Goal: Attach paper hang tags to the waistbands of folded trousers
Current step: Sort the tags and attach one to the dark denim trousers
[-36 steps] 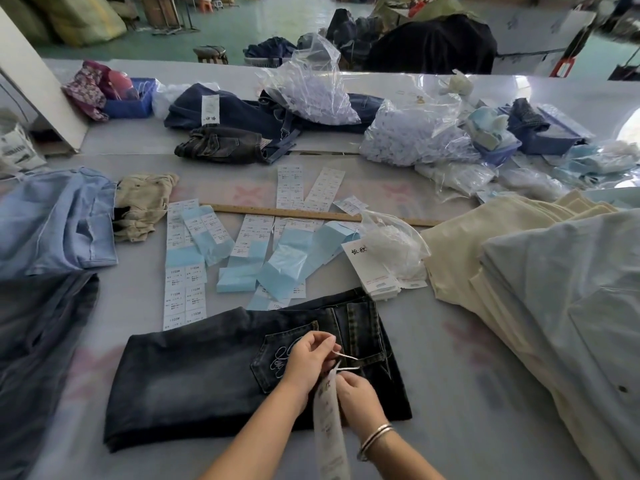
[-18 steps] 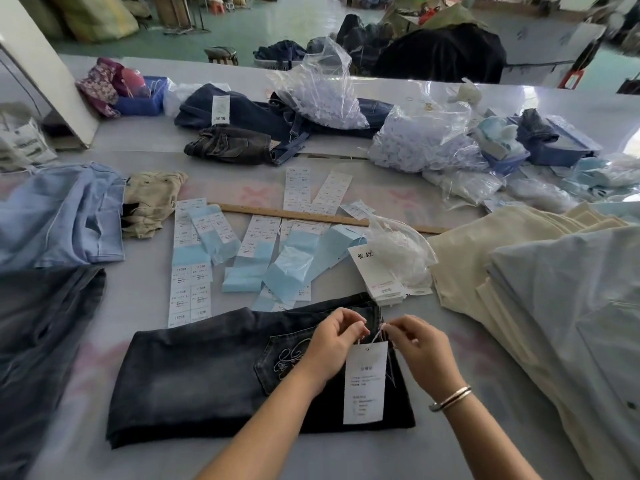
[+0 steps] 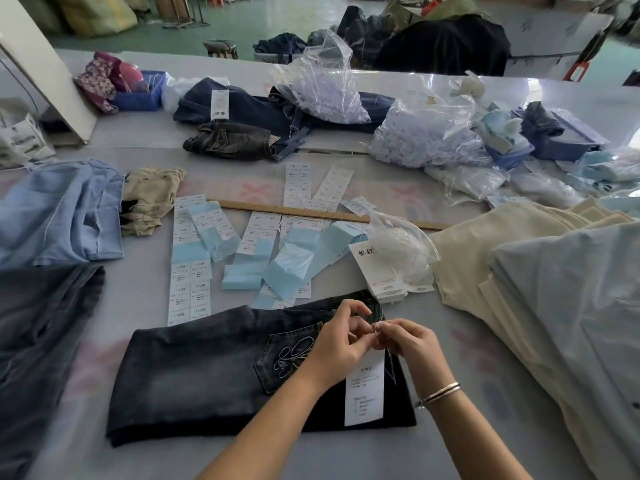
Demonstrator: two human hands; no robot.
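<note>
Step in hand: the person is fastening a hang tag to the waistband of the folded dark trousers, which are lying on the bench nearest the person.
Left hand grip: pinching the tag's thin fastener.
Right hand grip: pinching the same fastener, fingertips meeting the left's.
Tag position: lying flat on the trousers just below both hands.
Next move: probably closing the fastener, then releasing; it is calling for fine fingertip control.
Writing: sticker sheets are showing "1103#"; the tag stack is bearing two characters, too small to read.
</note>
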